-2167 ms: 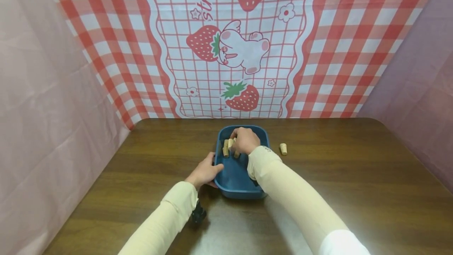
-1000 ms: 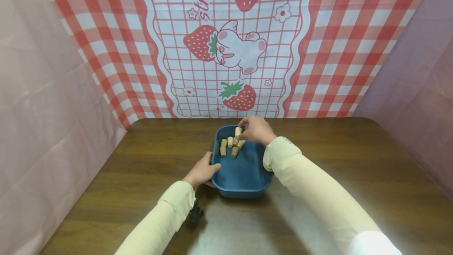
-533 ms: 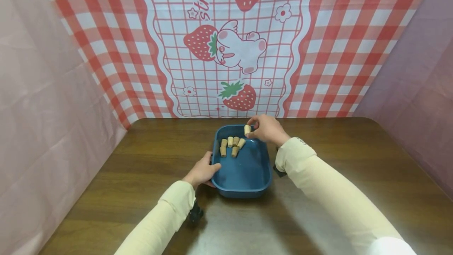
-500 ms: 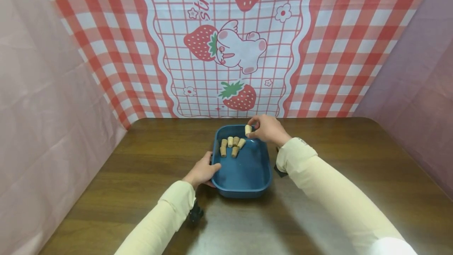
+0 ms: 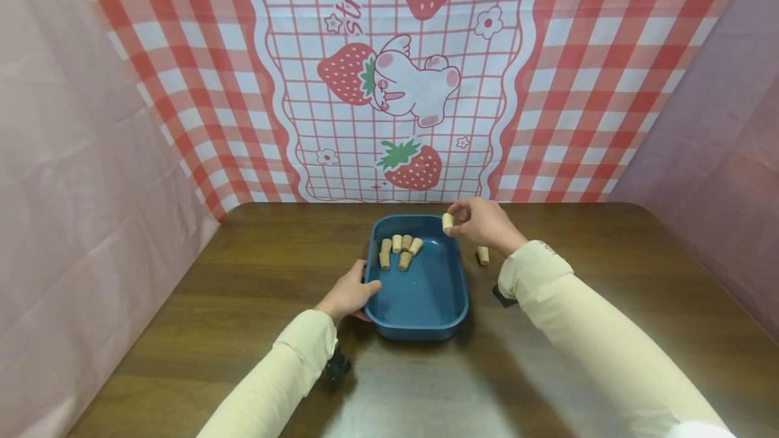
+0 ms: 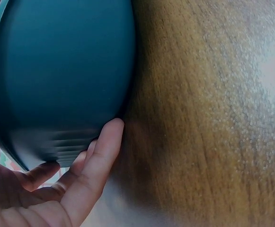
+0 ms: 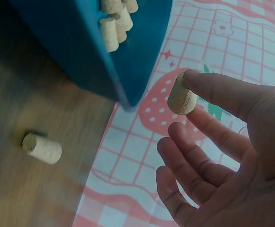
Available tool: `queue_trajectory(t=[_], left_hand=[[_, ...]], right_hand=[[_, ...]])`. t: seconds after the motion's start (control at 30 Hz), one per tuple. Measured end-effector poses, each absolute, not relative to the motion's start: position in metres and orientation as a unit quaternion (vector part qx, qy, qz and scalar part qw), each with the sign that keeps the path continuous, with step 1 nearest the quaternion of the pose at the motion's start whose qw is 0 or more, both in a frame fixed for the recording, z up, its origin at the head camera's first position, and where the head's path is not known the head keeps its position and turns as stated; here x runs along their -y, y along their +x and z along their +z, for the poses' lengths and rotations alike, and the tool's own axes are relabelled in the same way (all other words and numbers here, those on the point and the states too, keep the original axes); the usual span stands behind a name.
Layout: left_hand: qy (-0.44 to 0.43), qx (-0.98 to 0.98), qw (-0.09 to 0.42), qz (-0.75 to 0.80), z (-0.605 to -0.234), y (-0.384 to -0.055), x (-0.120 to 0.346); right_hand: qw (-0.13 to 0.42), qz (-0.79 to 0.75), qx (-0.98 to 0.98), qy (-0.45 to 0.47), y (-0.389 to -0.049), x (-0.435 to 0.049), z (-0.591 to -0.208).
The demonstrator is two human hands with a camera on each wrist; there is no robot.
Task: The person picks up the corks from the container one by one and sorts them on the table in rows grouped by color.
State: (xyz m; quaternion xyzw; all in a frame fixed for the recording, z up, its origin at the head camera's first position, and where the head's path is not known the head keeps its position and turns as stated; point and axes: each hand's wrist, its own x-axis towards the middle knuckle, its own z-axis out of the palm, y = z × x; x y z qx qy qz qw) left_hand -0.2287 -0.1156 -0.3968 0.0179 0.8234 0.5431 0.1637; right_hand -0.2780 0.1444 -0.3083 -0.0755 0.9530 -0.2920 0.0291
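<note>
A blue plastic bin (image 5: 420, 333) stands on the table with several tapered corks (image 5: 404, 261) lying inside, toward its far left part. My left hand (image 5: 349, 295) grips the bin's left side, thumb over the rim; in the left wrist view its fingers (image 6: 110, 142) lie along the outer wall. Above the bin's far right corner, my right hand (image 5: 487, 223) pinches one cork (image 7: 182, 97) between thumb and forefinger, its other fingers loosely bent. Another cork (image 5: 483, 255) lies on the table to the right of the bin, below that hand.
The brown wooden table (image 5: 255, 276) reaches back to a strawberry-print cloth (image 5: 402, 154). Plain pinkish cloth (image 5: 91, 188) hangs on the left, and a purplish one (image 5: 718, 154) on the right. A dark wrist camera (image 5: 337, 365) sits under the left cuff.
My right hand has lifted a cork from the group in the bin and moved it rightward to the right rim. The cork on the table has come back into sight. My left hand stays put.
</note>
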Motion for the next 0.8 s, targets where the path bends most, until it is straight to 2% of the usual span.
queue_trajectory(t=[0.8], left_hand=[[0.013,-0.824,0.167,0.541,-0.396,-0.229,0.115]], right_hand=[[0.008,-0.267,-0.961,-0.066,-0.275,-0.210,-0.328]])
